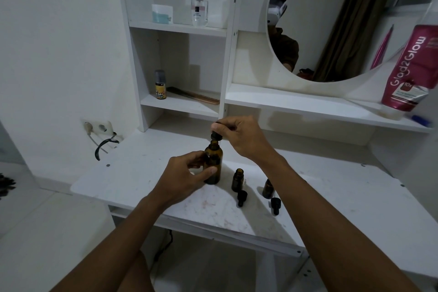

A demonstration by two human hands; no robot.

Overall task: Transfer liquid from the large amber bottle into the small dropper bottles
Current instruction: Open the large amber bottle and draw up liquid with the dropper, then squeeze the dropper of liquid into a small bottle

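The large amber bottle stands upright on the white dressing table, and my left hand grips its body. My right hand pinches the black dropper cap just above the bottle's open neck, its thin glass tube reaching down into the neck. To the right stand two small amber dropper bottles, one open and one partly hidden behind my right forearm. Their two black dropper caps lie on the table in front of them.
A shelf unit at the back holds a perfume bottle, a jar, a small yellow bottle and a comb. A round mirror and a pink tube are at the right. A wall socket with cables sits left.
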